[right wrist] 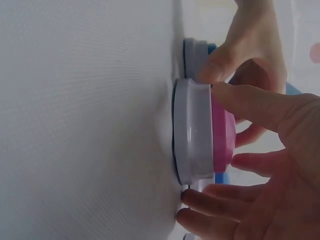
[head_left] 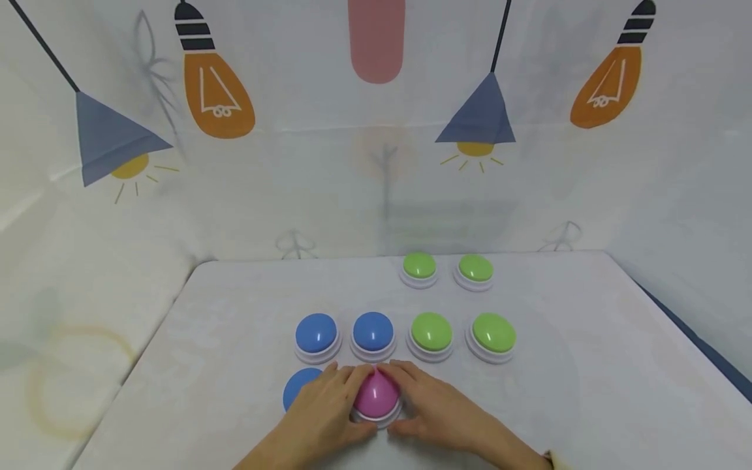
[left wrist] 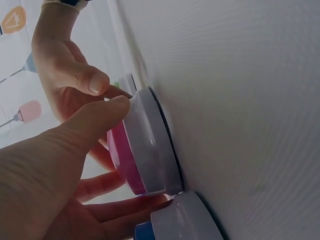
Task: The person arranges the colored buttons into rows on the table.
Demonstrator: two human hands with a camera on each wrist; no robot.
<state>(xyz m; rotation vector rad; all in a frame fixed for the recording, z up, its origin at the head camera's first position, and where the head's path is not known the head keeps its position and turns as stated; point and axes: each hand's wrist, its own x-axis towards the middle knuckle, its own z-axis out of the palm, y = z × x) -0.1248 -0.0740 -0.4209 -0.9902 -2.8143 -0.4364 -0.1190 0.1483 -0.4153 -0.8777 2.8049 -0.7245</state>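
A pink dome push button (head_left: 377, 395) on a round white base sits on the white table between both hands. My left hand (head_left: 329, 408) holds it from the left, the thumb (left wrist: 119, 106) at the near edge of the base and the fingers curving round the far side. From the right, my right hand (head_left: 437, 408) grips it the same way, its thumb (right wrist: 222, 92) along the base. In the head view the index fingertips of both hands meet close over the dome's far edge. A blue button (head_left: 298, 386) is partly hidden behind my left hand.
Beyond the hands stands a row of two blue buttons (head_left: 316, 333) and two green buttons (head_left: 493, 333). Two more green buttons (head_left: 419, 266) are near the table's back edge. A white cloth (head_left: 329, 196) printed with lamps and bulbs hangs behind the table (head_left: 235, 313).
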